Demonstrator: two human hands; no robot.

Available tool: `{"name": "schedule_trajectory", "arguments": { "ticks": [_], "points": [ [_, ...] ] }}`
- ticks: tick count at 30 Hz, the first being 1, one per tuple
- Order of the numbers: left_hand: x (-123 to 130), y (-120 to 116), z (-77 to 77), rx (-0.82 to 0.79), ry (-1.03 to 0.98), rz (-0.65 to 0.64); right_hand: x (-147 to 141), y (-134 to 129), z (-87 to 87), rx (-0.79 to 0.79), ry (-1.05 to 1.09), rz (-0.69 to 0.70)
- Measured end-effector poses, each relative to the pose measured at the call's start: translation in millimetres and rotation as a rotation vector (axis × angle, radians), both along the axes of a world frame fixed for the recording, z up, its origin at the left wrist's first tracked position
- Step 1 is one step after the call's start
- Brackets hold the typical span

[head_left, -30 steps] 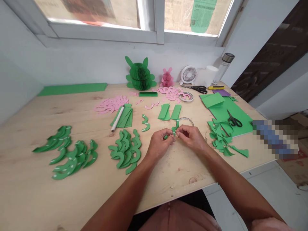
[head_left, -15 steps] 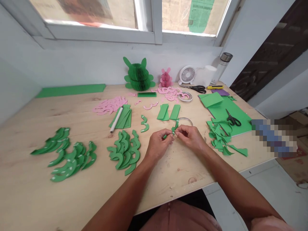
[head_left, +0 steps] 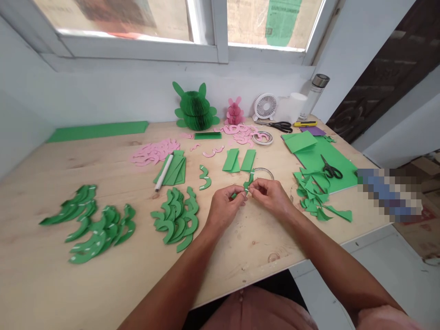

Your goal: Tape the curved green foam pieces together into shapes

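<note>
My left hand (head_left: pixel 227 204) is closed in a pinch on a wavy green paper cut-out (head_left: pixel 250 178), whose upper end shows between the hands. At the cut-out, my right hand (head_left: pixel 270 195) pinches a small white strip of tape (head_left: pixel 246 189); the fingertips of both hands nearly meet there. Just behind my right hand lies a roll of tape (head_left: pixel 264 170), partly hidden by it. To the left of my hands a single cut-out with white strips (head_left: pixel 204 178) lies flat, beside a pile of wavy green cut-outs (head_left: pixel 177 217).
More green cut-outs with white strips (head_left: pixel 106 229) lie at left. A white pen (head_left: pixel 164 172) rests on green paper pieces. Scissors (head_left: pixel 330 168), green scraps (head_left: pixel 313 195) and green sheets (head_left: pixel 335 158) are at right. A green honeycomb paper figure (head_left: pixel 195 110) and a small fan (head_left: pixel 266 106) stand behind.
The view has shifted slightly. Both hands stay together at the green cut-out, with barely any movement of the fingers.
</note>
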State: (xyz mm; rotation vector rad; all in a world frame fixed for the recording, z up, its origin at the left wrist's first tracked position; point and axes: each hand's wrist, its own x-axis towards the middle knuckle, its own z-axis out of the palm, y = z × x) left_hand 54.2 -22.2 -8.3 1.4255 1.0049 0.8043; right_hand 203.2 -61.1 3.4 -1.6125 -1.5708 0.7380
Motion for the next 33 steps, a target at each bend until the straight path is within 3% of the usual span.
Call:
{"name": "schedule_trajectory", "arguments": {
  "ticks": [21,33],
  "points": [
    [0.0,-1.9,-4.7,0.075,0.025,0.01,-0.2,-0.9,1.6,0.022,0.028,-0.042],
    [3.2,-4.3,-3.5,0.08,0.01,0.032,-0.7,-2.1,0.6,0.053,-0.074,-0.047]
  ]
}}
